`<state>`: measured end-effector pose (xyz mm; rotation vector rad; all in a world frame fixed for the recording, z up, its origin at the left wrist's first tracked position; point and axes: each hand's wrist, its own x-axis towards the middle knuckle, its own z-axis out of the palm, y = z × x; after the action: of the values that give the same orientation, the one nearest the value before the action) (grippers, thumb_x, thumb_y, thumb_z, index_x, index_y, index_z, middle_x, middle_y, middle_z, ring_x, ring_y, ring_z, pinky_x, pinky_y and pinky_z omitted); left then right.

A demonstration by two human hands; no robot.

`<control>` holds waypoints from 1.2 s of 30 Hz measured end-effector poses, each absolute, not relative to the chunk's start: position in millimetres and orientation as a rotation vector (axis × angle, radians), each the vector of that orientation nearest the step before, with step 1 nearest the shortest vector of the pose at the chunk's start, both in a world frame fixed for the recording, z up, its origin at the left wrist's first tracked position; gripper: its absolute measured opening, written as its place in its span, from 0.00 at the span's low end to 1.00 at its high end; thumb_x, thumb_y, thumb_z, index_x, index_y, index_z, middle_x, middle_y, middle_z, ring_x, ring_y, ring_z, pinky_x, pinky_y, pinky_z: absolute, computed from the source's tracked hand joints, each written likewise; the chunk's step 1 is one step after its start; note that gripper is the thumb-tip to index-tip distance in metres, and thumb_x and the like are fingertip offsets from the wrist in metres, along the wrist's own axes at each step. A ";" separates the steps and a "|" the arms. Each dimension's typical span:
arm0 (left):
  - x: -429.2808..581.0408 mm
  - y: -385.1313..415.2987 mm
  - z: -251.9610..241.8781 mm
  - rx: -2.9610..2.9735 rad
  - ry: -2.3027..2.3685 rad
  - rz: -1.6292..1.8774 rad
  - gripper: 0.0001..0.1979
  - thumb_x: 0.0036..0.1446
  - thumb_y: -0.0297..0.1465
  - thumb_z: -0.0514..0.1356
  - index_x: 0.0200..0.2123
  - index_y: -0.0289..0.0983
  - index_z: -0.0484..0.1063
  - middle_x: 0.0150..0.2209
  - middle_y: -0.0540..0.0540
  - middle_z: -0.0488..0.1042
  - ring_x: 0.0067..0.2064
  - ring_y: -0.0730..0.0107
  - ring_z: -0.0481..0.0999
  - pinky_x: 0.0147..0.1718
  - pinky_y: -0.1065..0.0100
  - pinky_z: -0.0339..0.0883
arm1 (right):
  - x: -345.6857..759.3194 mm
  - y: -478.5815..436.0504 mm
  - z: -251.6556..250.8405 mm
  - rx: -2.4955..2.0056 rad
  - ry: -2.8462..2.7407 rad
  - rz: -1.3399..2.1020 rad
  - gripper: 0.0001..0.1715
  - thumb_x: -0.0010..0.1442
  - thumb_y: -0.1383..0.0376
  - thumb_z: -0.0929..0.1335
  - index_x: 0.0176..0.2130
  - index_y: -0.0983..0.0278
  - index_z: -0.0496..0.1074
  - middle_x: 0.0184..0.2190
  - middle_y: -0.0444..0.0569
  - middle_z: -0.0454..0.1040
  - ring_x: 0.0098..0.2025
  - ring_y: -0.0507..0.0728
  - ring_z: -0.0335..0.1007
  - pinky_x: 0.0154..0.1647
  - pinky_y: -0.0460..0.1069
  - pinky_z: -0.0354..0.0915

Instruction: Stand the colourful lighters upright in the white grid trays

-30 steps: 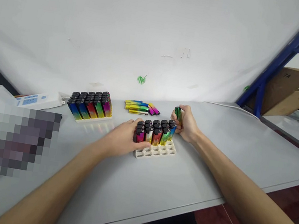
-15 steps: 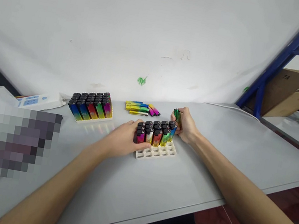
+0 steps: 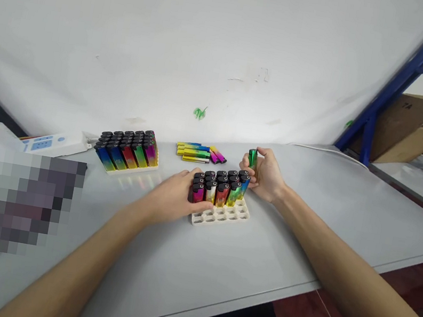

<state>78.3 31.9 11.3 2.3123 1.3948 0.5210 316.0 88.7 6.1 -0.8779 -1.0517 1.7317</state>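
Note:
My right hand (image 3: 263, 175) is closed around a green lighter (image 3: 252, 158), held up behind the right end of a white lighter tray (image 3: 222, 215). Black-topped lighters (image 3: 222, 195) in pink, silver, red, green and blue stand upright in the tray's back rows, while the front rows show bare slots. At the tray's left side, my left hand (image 3: 176, 196) grips its edge, thumb along the front and fingers behind. Those fingers are partly hidden by the lighters.
Behind the tray, several loose lighters (image 3: 194, 152) lie flat near the wall. A second tray full of lighters (image 3: 128, 151) stands further left. A white power strip (image 3: 50, 142) and a pixelated patch are at far left. Cardboard boxes (image 3: 407, 126) sit beyond the blue frame (image 3: 373, 115) at right.
My right hand has risen slightly with the green lighter, which now stands more upright and shows more of its body. My left hand stays at the tray.

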 end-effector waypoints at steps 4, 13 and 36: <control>79.0 31.1 13.4 2.296 1.404 0.513 0.21 0.51 0.47 0.63 0.44 0.43 0.68 0.41 0.48 0.76 0.43 0.56 0.76 0.38 0.61 0.68 | 314.8 85.7 10.2 -0.979 -1.139 1.588 0.22 0.61 0.50 0.58 0.29 0.63 0.66 0.20 0.41 0.56 0.19 0.50 0.49 0.19 0.44 0.52; 78.3 30.9 14.4 2.317 1.411 0.470 0.20 0.52 0.47 0.63 0.43 0.43 0.66 0.40 0.48 0.74 0.43 0.56 0.75 0.38 0.61 0.67 | 337.4 77.6 19.8 -0.966 -1.341 1.266 0.18 0.58 0.50 0.69 0.36 0.62 0.73 0.37 0.48 0.71 0.37 0.53 0.65 0.37 0.46 0.63; 79.1 31.7 12.4 2.285 1.391 0.512 0.20 0.52 0.45 0.64 0.44 0.44 0.67 0.42 0.50 0.75 0.44 0.57 0.76 0.40 0.61 0.68 | 352.4 49.5 31.0 -1.002 -1.990 1.161 0.17 0.52 0.57 0.76 0.32 0.63 0.68 0.27 0.41 0.63 0.29 0.50 0.58 0.29 0.47 0.56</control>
<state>79.1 31.7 12.4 2.2846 1.3913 0.5116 352.4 49.5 31.0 -1.0024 -1.9899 1.1611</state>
